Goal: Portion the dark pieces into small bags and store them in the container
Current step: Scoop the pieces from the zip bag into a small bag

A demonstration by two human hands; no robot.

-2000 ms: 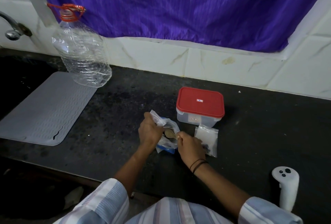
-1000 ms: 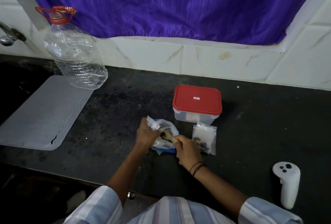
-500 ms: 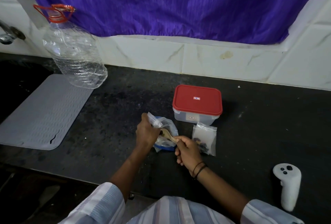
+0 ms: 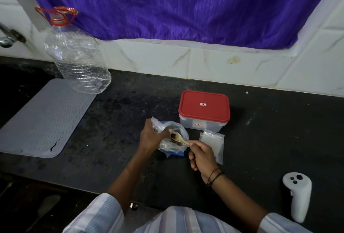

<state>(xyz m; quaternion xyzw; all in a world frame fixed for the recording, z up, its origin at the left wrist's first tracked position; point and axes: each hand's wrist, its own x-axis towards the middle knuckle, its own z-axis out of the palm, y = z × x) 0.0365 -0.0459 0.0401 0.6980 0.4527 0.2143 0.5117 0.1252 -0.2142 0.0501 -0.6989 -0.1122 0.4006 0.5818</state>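
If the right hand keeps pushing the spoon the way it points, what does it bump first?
Probably the left hand. The right hand aims the wooden spoon up-left, over the open plastic bag; the left hand's fingers holding the bag lie just past the spoon's bowl, though depth is unclear.

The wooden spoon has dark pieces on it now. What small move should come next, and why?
Probably tip the wooden spoon so the dark pieces slide into the small bag. The right hand holds the loaded spoon right at the bag's mouth, which the left hand grips and keeps open. The container has its red lid on.
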